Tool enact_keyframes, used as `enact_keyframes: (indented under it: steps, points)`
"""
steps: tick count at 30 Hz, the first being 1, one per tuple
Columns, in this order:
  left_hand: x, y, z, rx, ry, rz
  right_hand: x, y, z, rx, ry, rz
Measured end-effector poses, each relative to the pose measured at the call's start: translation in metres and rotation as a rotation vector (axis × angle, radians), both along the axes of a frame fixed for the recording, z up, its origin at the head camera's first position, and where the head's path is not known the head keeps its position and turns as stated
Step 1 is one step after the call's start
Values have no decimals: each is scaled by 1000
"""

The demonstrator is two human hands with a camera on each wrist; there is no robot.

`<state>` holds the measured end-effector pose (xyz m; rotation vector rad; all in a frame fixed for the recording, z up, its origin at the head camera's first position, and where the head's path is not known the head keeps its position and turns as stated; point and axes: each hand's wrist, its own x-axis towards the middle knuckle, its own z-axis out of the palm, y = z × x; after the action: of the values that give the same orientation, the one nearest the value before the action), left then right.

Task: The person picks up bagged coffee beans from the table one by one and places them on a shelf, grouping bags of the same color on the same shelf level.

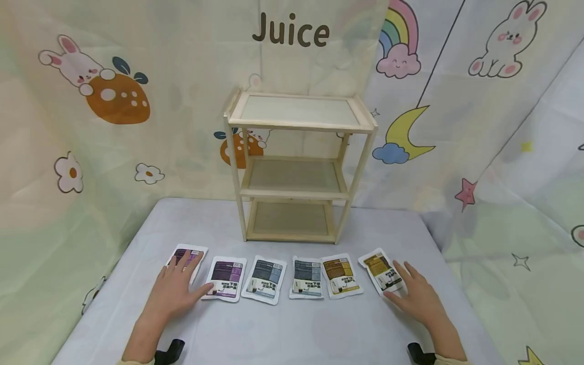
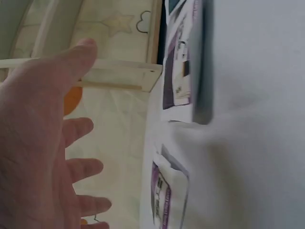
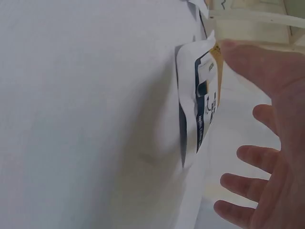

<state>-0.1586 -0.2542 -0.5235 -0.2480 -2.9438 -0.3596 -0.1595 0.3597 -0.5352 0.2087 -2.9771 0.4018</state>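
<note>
My left hand [image 1: 171,291] is spread above the leftmost purple-labelled pouch [image 1: 183,250], partly covering it in the head view. Its thumb overlaps the edge of a second purple pouch [image 1: 226,276]. In the left wrist view, the fingers appear apart from both pouches. At the right, my right hand [image 1: 418,296] is beside a yellow-labelled pouch [image 1: 380,268], fingers spread. The right wrist view has the thumb close to that pouch [image 3: 206,90]; contact is unclear. Between the hands lie two blue-labelled pouches [image 1: 264,279] [image 1: 307,278] and another yellow-labelled pouch [image 1: 341,276].
A three-tier pale wooden shelf [image 1: 296,194] stands at the back of the white-covered table [image 1: 292,334], behind the row of pouches. Behind it hangs a printed cloth backdrop [image 1: 191,101] with rabbits and the word Juice. Black wrist straps [image 1: 171,352] show near both wrists.
</note>
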Motion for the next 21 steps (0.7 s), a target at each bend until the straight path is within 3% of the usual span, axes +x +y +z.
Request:
enact_keyframes:
  steps: [5, 9, 14, 21]
  points:
    - [-8, 0, 12, 105, -12, -70, -4, -7, 3, -61, -27, -3]
    - [-20, 5, 27, 251, -57, -116, -6, -8, 5, -111, -47, -7]
    - [-36, 14, 60, 358, -66, -165, -7, -8, 5, -139, -74, -13]
    - [-50, 16, 116, 446, 47, -261, -16, -15, -2, -164, -91, -33]
